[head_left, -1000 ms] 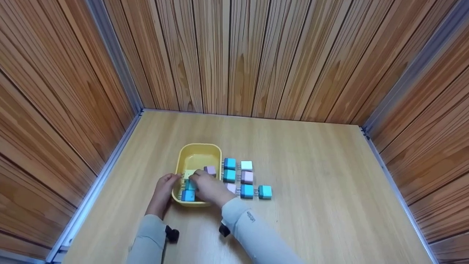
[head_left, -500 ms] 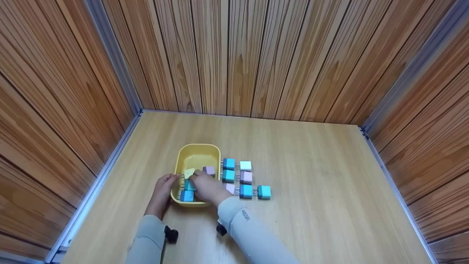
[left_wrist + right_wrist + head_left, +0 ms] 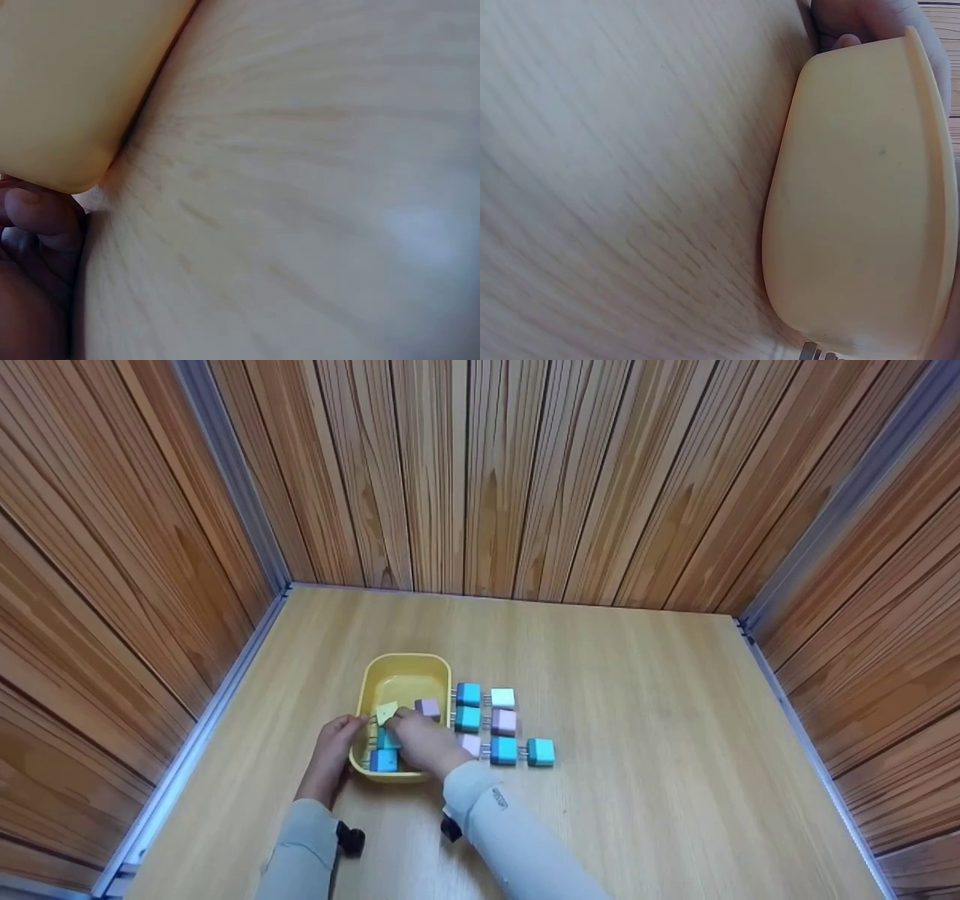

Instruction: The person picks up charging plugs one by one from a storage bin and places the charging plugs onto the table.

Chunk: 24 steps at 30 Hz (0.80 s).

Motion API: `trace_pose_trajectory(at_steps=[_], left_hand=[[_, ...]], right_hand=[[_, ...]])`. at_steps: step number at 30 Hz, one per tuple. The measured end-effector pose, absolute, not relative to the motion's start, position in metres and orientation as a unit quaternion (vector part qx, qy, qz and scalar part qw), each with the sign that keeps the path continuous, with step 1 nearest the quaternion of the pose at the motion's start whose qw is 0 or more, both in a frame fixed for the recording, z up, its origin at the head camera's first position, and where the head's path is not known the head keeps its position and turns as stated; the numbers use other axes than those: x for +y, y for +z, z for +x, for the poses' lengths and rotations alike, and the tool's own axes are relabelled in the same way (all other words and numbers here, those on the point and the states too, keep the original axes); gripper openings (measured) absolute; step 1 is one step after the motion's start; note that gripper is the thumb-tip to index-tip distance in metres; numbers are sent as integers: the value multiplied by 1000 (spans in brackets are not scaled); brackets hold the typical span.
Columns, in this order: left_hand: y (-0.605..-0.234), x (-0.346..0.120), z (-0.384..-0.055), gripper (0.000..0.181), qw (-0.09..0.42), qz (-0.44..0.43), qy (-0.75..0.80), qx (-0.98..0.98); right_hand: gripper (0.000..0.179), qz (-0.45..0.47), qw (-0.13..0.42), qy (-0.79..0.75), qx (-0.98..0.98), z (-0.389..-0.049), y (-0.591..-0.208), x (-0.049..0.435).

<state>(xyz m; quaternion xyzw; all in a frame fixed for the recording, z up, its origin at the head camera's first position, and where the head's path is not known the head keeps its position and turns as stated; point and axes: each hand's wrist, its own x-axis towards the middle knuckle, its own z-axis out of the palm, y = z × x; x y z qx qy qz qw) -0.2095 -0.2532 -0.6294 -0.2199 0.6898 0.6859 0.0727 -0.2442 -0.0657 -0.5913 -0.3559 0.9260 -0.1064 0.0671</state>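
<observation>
The yellow plug (image 3: pixel 387 712) is pinched in the right hand (image 3: pixel 424 742), tilted up a bit just above the inside of the tub (image 3: pixel 405 664), near its left wall. Fingers are curled round it from the near side, so it looks like a fingertip grip that keeps the prongs clear, though the prongs themselves are too small to make out.

The left hand (image 3: pixel 335 742) sits against the tub's left rim, fingers curled onto the edge. My guess is it's there to stop the tub sliding while the other hand works in it. The left wrist view backs that up: fingertips (image 3: pixel 37 217) pressed right at the tub's corner on the table.

Inside the tub there's a pink plug (image 3: pixel 427 707) toward the right wall, and two blue plugs (image 3: pixel 384 750) stacked along the near end, partly under the right hand.

Just outside the tub's right wall, more plugs lie in neat rows on the table (image 3: pixel 637 720), prongs all pointing left: two teal ones (image 3: pixel 468 706) touching the wall, then a white (image 3: pixel 502 698) and a pink one (image 3: pixel 504 722), and a near row of teal ones (image 3: pixel 523 751). The tidy spacing reads like sorting by hand, not a spill.

Whole lot sits nearer the table's left edge than the right.
</observation>
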Motion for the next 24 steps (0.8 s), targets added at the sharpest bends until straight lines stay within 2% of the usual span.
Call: trace_pose_trajectory(at_steps=[7,15,24], left_hand=[[-631,-254,-211,41,87,-229,673,698],[-631,-254,-212,40,60,-216,691,687],[-635,-251,-211,36,24,-206,690,693]], right_hand=[[39,-345,68,-115,929,-243,-591,-66],[48,-334,61,-149,929,-246,-588,-65],[51,-342,72,-168,922,-245,-586,-60]])
